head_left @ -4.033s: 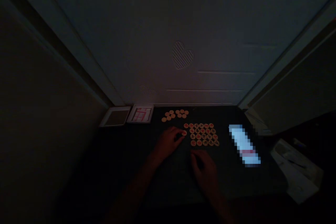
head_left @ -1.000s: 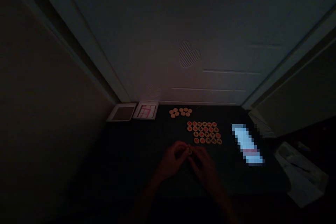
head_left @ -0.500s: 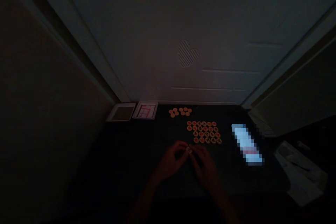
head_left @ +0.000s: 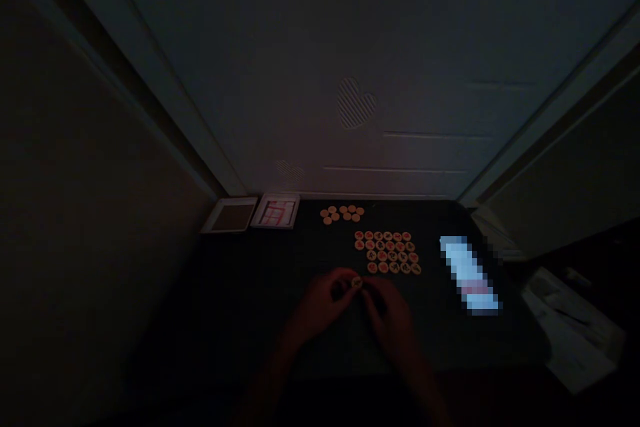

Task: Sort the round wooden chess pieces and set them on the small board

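Dimly, at the counter's (head_left: 240, 300) back left, a shallow tray (head_left: 229, 215) beside a red-lined box (head_left: 275, 212), then a loose cluster (head_left: 343, 214) of plain pieces. Nearer, left hand (head_left: 317, 307) curled narrow, pinching one disc (head_left: 357, 282) at its fingertips. Right hand (head_left: 393, 319) touching that disc from the other side, grip too dark to tell. Just beyond and rightward, the grid (head_left: 387, 253) of marked pieces, closer to the right hand. Disc's face unreadable.

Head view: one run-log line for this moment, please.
left hand: pinches one disc | right hand: fingertips at it | disc grid: just beyond | loose discs: farther back | light: dim
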`<move>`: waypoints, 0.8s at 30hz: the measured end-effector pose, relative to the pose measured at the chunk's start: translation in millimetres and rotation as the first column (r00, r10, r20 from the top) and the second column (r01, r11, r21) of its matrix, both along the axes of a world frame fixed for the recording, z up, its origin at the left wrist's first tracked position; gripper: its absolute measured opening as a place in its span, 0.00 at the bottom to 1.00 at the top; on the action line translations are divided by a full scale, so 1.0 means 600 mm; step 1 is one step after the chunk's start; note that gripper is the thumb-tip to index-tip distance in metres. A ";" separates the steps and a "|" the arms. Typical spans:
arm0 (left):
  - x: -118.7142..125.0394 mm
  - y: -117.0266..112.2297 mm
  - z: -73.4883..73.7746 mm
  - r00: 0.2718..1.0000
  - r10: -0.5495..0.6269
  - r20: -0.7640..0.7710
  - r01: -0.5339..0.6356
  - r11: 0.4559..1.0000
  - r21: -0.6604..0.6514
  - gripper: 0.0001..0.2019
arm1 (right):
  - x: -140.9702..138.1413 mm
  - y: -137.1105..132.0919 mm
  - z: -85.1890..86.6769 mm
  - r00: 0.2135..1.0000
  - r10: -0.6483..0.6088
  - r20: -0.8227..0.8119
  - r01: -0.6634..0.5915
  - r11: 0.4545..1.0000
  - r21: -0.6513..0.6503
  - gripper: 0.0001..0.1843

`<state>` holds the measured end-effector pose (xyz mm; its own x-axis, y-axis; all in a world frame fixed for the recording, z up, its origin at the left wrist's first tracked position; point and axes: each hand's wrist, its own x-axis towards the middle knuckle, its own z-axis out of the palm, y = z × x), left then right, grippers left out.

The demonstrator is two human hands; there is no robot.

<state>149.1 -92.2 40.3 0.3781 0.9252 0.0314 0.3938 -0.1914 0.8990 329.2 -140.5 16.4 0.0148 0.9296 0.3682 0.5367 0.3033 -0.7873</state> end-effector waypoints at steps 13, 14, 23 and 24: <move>0.012 0.041 0.016 0.936 0.049 -0.349 0.024 0.979 0.203 0.08 | -0.001 -0.001 0.005 0.999 -0.050 0.007 0.049 0.998 0.029 0.13; 0.014 0.040 0.017 0.928 0.057 -0.369 0.023 0.977 0.210 0.08 | -0.002 -0.002 0.007 0.999 -0.047 0.006 0.047 0.999 0.022 0.13; 0.034 0.058 -0.005 0.900 0.156 -0.408 -0.042 0.961 0.275 0.08 | 0.000 -0.002 0.007 0.989 -0.149 -0.027 0.149 0.989 0.007 0.09; 0.035 0.060 -0.008 0.898 0.165 -0.408 -0.048 0.958 0.282 0.08 | 0.000 -0.001 0.007 0.986 -0.161 -0.030 0.161 0.987 -0.001 0.09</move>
<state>170.3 -56.2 35.7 0.3093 0.9415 0.1342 0.7561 -0.3290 0.5658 329.4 -141.3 20.4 0.1754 0.9137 0.3667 0.5552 0.2158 -0.8033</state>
